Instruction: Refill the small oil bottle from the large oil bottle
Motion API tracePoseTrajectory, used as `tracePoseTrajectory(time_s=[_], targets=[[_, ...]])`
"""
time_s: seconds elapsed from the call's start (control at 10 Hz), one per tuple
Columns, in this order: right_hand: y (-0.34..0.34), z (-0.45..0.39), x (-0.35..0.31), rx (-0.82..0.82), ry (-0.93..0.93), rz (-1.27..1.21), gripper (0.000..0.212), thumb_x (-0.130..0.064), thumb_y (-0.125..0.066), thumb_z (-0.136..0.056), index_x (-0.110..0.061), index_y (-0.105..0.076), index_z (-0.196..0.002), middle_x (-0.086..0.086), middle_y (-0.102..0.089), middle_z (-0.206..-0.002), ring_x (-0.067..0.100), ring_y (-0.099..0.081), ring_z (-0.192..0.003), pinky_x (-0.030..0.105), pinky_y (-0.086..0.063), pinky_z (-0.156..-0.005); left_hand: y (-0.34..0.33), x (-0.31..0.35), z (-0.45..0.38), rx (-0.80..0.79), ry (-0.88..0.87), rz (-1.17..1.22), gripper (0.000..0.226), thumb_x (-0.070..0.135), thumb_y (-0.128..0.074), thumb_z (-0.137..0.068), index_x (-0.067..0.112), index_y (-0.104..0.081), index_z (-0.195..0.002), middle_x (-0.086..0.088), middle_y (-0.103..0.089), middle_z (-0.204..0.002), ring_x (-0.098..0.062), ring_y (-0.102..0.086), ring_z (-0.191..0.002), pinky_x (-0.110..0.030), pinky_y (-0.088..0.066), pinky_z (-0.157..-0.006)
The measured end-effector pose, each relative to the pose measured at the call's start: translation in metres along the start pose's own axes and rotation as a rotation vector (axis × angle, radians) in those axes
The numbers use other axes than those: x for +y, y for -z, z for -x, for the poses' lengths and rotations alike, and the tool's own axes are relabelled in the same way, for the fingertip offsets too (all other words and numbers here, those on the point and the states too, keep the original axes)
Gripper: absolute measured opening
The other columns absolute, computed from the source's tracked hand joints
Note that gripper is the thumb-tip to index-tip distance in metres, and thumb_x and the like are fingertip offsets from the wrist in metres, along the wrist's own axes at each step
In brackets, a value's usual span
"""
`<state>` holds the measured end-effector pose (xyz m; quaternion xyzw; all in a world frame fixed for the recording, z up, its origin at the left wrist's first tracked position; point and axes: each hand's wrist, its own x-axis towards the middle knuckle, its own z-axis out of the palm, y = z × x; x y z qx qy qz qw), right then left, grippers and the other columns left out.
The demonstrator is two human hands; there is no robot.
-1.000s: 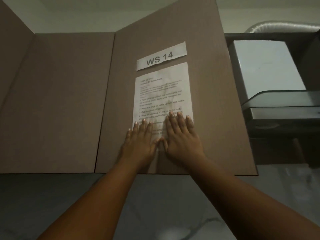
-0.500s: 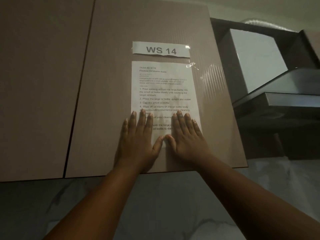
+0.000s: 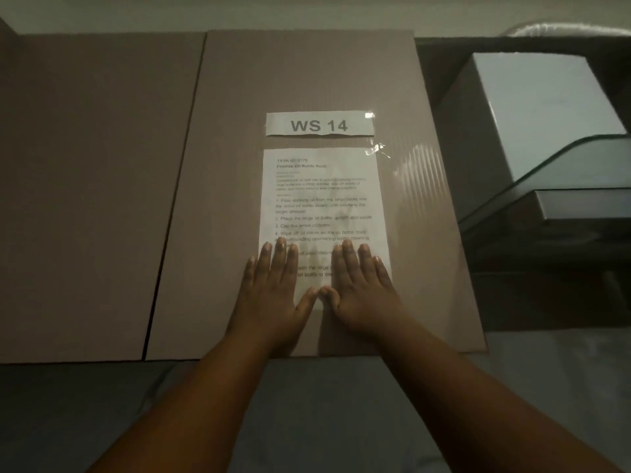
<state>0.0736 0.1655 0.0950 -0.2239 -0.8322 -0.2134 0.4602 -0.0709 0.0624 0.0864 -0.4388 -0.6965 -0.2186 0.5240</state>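
Dim light; brown cardboard panels [image 3: 102,199] stand on a grey marbled bench [image 3: 546,387], a grey range hood [image 3: 532,107] at right

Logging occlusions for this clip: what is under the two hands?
Both the left hand and right hand press flat on the lower part of the instruction sheet taped to the cardboard panel. The sheet's last lines are mostly covered.

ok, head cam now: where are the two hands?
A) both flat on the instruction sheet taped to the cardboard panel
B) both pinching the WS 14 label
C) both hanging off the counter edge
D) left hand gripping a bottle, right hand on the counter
A: the left hand and the right hand lie with straight fingers over the lower part of the instruction sheet on the cardboard panel, thumbs nearly meeting; no bottle is in view.
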Motion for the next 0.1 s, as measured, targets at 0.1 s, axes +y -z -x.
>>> tracePoseTrajectory(time_s=[0.1], targets=[[0.0445, -0.0011, 0.0060, -0.179, -0.049, -0.125, 0.073, -0.052, -0.023, -0.099, -0.017, 0.017, -0.149, 0.007, 0.018, -0.159, 0.028, 0.016, -0.145, 0.044, 0.002, -0.118, 0.0419, 0.0007, -0.0090, -0.218, 0.009, -0.142, 0.092, 0.074, -0.016, -0.092, 0.016, 0.018, -0.155, -0.009, 0.020, -0.164, -0.025, 0.014, -0.152, -0.044, 0.008, -0.121]])
